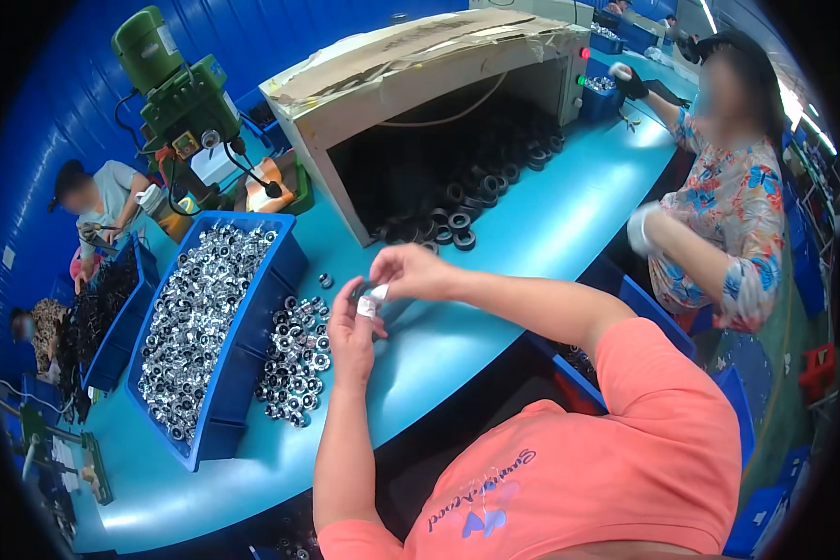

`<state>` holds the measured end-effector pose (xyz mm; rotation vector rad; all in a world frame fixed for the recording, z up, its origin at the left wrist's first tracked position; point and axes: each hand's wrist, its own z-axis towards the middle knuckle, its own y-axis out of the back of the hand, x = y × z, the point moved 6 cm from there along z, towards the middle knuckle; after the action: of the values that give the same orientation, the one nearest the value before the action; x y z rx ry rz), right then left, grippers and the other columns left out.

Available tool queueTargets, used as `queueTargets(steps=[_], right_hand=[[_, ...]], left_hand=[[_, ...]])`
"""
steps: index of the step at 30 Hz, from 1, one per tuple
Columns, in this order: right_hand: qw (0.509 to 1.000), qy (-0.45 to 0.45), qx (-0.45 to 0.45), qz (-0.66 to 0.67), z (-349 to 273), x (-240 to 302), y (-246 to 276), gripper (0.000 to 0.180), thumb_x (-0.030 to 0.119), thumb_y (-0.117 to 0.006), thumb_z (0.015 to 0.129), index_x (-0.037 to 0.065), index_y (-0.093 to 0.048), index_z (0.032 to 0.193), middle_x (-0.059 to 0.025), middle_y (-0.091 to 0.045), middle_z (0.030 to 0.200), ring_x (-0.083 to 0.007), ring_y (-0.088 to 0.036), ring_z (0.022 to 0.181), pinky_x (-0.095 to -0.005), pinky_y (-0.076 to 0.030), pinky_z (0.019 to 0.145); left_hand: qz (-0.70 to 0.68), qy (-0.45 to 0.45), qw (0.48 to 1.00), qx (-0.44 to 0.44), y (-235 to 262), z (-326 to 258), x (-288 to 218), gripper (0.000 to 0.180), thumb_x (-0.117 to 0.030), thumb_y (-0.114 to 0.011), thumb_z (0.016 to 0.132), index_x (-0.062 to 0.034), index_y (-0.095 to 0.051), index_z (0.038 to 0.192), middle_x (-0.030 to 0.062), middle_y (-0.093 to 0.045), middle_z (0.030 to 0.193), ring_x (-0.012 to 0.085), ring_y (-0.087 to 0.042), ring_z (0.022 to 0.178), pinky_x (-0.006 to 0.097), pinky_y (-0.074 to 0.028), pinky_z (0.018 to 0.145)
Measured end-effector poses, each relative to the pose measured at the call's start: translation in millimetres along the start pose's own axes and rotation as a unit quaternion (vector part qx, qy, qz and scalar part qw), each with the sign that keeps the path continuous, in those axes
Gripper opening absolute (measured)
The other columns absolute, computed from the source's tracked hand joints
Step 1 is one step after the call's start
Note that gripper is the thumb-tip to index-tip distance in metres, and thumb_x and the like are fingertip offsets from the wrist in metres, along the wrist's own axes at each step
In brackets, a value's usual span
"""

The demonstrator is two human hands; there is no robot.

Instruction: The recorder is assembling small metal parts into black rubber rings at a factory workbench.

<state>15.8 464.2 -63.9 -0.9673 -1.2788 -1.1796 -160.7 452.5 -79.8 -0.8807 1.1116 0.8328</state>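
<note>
Both hands are up over the turquoise workbench (pixel 532 233), meeting at one small dark ring-shaped part (pixel 362 291). The left hand (pixel 353 331), fingertips taped white, pinches it from below while the right hand (pixel 409 271) grips it from above. A pile of small shiny metal pieces (pixel 294 362) sits just left, beside a blue plastic bin (pixel 243 345) full of them.

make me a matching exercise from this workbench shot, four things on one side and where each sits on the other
Things:
1. blue bin of silver parts
2. loose assembled rings
3. black rings
4. green drill press

Places:
A. spilling from under the cardboard-topped box
B. far left of the table, behind the bin
C. left of the person's left hand
D. on the table between bin and left hand

Pairs: 1-C, 2-D, 3-A, 4-B
</note>
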Motion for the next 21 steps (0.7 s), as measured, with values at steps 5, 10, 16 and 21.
queueTargets(steps=[5, 10, 16, 21], right_hand=[[0.999, 0.026, 0.028, -0.013, 2.2, -16.9, -27.9, 0.026, 0.008, -0.074, 0.09, 0.001, -0.07, 0.115, -0.0055, -0.072, 0.104, -0.0124, -0.068, 0.096, -0.0295, -0.056, 0.088], [0.999, -0.008, -0.018, -0.035, -1.2, -38.2, -5.7, 0.022, 0.016, -0.074, 0.092, 0.002, -0.074, 0.11, -0.0053, -0.074, 0.098, -0.0114, -0.068, 0.09, -0.03, -0.056, 0.083], [0.922, 0.149, -0.024, -0.356, 35.2, -3.2, -27.1, 0.033, 0.015, -0.073, 0.086, 0.007, -0.072, 0.118, -0.0142, -0.07, 0.108, -0.0269, -0.069, 0.096, -0.0373, -0.055, 0.086], [0.901, 0.182, -0.043, -0.391, 80.0, -18.9, -56.3, 0.046, 0.019, -0.074, 0.085, 0.012, -0.068, 0.13, -0.0151, -0.065, 0.128, -0.0343, -0.061, 0.115, -0.043, -0.05, 0.1]], left_hand=[[0.062, 0.016, 0.996, -0.055, 23.6, -6.6, -1.1, 0.031, -0.009, -0.052, 0.103, -0.0036, -0.059, 0.132, 0.0073, -0.065, 0.095, 0.0085, -0.058, 0.069, 0.023, -0.049, 0.053], [0.015, -0.002, 0.993, -0.116, 38.5, 0.0, -13.7, 0.036, -0.009, -0.054, 0.102, -0.0025, -0.057, 0.137, 0.0087, -0.065, 0.095, 0.0091, -0.058, 0.069, 0.024, -0.049, 0.053], [-0.045, -0.065, 0.991, -0.105, 47.4, 1.4, -26.1, 0.047, -0.002, -0.063, 0.097, -0.0013, -0.052, 0.142, 0.0076, -0.065, 0.102, 0.0107, -0.06, 0.074, 0.026, -0.053, 0.059], [-0.035, -0.069, 0.993, -0.091, 39.6, 6.1, -23.8, 0.057, 0.005, -0.069, 0.089, -0.0007, -0.051, 0.143, 0.005, -0.065, 0.107, 0.0112, -0.063, 0.084, 0.025, -0.054, 0.061]])
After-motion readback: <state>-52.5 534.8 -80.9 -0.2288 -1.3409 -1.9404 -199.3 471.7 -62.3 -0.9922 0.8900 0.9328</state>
